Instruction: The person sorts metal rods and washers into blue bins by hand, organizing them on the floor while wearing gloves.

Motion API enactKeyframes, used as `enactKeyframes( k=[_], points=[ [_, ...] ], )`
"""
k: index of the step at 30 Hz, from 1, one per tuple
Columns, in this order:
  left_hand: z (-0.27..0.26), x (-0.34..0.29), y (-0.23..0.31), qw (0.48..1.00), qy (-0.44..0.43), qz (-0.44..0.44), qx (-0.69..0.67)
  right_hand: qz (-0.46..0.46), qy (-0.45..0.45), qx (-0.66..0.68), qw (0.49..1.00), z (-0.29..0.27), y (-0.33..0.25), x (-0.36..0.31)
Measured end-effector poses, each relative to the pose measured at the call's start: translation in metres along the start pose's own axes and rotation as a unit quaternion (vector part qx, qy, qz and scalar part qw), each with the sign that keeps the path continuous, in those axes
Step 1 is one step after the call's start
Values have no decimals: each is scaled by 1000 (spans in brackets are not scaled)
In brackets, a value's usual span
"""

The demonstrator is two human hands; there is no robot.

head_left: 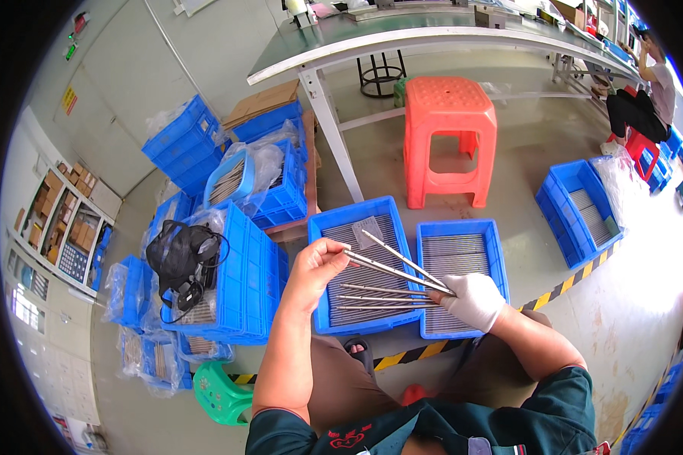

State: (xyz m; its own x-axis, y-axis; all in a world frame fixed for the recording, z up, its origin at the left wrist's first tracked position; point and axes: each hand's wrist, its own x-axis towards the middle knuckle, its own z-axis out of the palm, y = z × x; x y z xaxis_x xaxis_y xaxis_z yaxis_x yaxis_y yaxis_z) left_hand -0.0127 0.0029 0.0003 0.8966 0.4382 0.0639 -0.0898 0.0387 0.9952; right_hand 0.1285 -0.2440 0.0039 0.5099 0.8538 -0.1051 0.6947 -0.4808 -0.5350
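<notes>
In my white-gloved right hand (pixel 474 302) is a fanned bunch of thin metal rods (pixel 391 271), gripped near one end. My bare left hand (pixel 316 271) pinches the far end of one rod from this bunch between thumb and fingers. Below the hands stand two blue plastic bins side by side. Many similar rods lie in rows in the left bin (pixel 320 322), with a paper tag (pixel 366 231) on top. The right bin (pixel 499 258) also holds rows of rods, and my right hand is over its near part.
A red plastic stool (pixel 449 140) stands beyond the bins, near a long workbench (pixel 387 32). Stacked blue crates (pixel 239 280), one with a black bag (pixel 180 254) on top, rise at left. A green stool (pixel 218 394) is low left. Another person (pixel 656 91) sits far right.
</notes>
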Motion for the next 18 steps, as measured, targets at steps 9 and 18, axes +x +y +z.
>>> enactKeyframes(
  k=[9, 18],
  points=[
    [-37, 0, 13, 997, 55, 50, -12, 114, -200, 367, 901, 4, 16, 4],
    [-10, 3, -4, 997, -58, 0, -47, 103, -344, 455, 815, 17, 15, -2]
  ],
)
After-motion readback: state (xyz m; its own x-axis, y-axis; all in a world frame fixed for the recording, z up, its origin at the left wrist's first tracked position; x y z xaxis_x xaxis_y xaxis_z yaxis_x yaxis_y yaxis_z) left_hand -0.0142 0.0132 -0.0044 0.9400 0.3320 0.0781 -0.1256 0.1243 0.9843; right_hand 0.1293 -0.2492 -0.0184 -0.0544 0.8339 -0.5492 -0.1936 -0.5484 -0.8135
